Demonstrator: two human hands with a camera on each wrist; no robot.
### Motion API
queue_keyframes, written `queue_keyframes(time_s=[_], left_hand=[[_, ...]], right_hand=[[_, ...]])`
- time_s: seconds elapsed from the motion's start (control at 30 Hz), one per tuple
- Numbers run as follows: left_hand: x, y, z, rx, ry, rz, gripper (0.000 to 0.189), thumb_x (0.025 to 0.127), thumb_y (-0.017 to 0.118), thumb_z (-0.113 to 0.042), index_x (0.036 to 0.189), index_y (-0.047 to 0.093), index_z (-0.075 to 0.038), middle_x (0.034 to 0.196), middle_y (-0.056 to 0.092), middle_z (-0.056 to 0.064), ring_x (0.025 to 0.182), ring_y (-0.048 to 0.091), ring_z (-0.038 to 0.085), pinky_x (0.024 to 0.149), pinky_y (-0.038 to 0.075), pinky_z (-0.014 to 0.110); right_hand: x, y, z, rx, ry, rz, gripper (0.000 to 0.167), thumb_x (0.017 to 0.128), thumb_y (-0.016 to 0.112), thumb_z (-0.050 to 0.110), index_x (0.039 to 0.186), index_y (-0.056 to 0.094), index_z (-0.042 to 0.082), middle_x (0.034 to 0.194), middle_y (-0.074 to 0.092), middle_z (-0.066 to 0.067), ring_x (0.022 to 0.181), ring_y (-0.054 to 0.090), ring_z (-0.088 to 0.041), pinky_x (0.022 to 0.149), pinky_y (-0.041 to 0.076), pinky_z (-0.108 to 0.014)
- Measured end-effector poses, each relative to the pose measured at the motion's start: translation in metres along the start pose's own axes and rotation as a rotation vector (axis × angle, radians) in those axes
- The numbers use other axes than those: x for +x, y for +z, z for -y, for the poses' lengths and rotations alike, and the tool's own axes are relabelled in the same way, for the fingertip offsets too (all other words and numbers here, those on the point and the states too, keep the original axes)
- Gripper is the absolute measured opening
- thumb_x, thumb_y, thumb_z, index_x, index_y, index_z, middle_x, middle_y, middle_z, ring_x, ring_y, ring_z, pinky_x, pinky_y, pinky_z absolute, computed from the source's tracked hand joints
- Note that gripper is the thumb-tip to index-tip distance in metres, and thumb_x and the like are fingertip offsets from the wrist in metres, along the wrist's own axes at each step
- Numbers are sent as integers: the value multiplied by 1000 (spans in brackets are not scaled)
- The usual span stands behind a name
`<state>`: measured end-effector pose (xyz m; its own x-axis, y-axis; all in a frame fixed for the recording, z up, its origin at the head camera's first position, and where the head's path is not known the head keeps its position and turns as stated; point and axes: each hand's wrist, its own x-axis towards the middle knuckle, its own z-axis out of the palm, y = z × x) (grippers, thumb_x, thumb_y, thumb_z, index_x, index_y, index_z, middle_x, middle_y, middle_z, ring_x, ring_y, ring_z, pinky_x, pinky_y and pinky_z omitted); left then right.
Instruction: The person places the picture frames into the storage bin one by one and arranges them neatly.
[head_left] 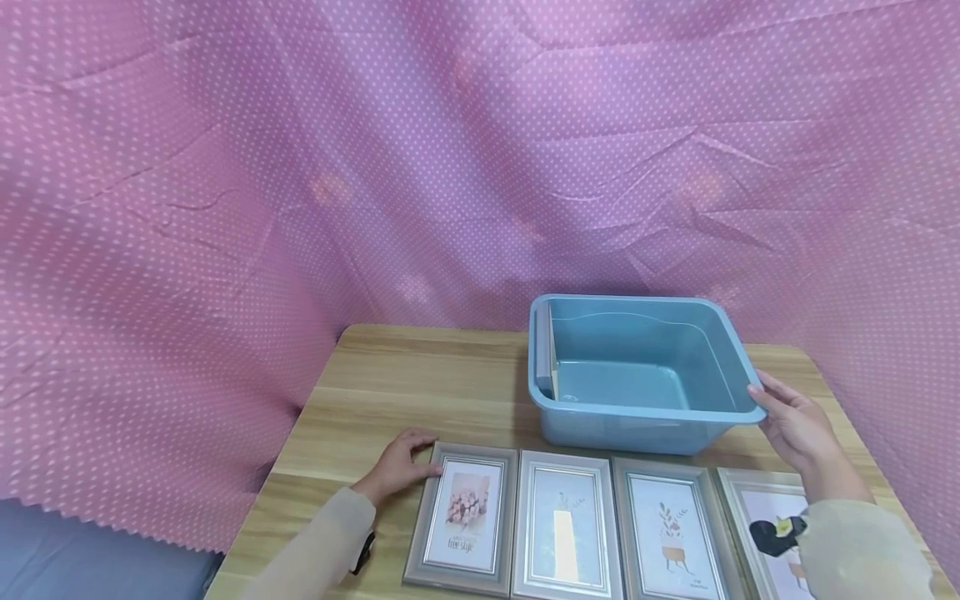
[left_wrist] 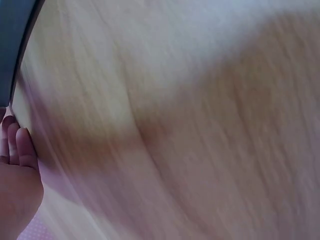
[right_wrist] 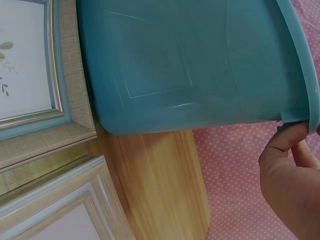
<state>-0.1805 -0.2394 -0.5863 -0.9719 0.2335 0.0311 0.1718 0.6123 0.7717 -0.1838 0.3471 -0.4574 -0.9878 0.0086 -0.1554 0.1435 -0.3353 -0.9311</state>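
Observation:
My right hand [head_left: 802, 429] pinches the rim of a blue plastic tub [head_left: 622, 421] at its front right corner; the right wrist view shows the thumb and a finger at that rim [right_wrist: 314, 102]. Inside the tub, a flat grey, frame-like thing [head_left: 543, 346] stands on edge against the left wall. My left hand [head_left: 401, 467] rests at the upper left corner of a picture frame [head_left: 427, 533], fingers fairly straight and thumb at its side edge. This frame holds a pink flower print reading "free style". In the left wrist view, the left hand [left_wrist: 20, 185] shows only partly.
More picture frames lie face up in a row: one with a glare patch [head_left: 528, 521], one with a potted plant print [head_left: 628, 521], and a rightmost one [head_left: 731, 500] partly under the right forearm. The wooden table [head_left: 420, 375] has pink dotted cloth [head_left: 450, 167] around it.

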Motion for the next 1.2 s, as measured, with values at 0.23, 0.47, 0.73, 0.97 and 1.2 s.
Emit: queue_keyframes(time_s=[0.23, 0.47, 0.73, 0.97, 1.2], left_hand=[[0, 0, -7, 18, -23, 2, 51, 70, 85, -18, 113, 66, 1, 112, 59, 12, 100, 56, 28, 92, 46, 48], [2, 3, -15, -60, -113, -14, 46, 70, 83, -6, 111, 65, 4, 105, 61, 12, 96, 60, 29, 87, 51, 44], [9, -2, -19, -167, -178, 7, 46, 73, 77, 4, 116, 60, 9, 106, 64, 18, 99, 62, 33, 83, 55, 36], [20, -15, -27, -187, -189, 21, 47, 73, 76, 4, 115, 59, 12, 107, 65, 23, 100, 62, 35, 83, 55, 37], [38, -35, -38, -226, -156, 65, 47, 73, 75, 5, 117, 59, 13, 104, 66, 22, 98, 63, 32, 83, 55, 34]], right_hand=[[-2, 1, -1, -9, -5, -4, 23, 90, 66, 12, 110, 69, 23, 103, 65, 16, 92, 62, 0, 79, 50, -13], [-1, 2, 1, -5, -1, 6, 24, 89, 66, 11, 110, 69, 22, 103, 65, 16, 93, 62, 0, 79, 51, -14], [0, -1, 1, 6, -1, 16, 23, 90, 66, 10, 109, 70, 22, 103, 66, 15, 92, 63, -1, 79, 51, -15], [0, -1, 1, 6, -4, 23, 23, 90, 66, 9, 109, 70, 21, 103, 66, 15, 93, 63, -1, 80, 51, -16], [1, -1, 1, 3, 5, 11, 24, 90, 66, 9, 110, 70, 21, 103, 65, 15, 93, 62, -1, 80, 51, -15]])
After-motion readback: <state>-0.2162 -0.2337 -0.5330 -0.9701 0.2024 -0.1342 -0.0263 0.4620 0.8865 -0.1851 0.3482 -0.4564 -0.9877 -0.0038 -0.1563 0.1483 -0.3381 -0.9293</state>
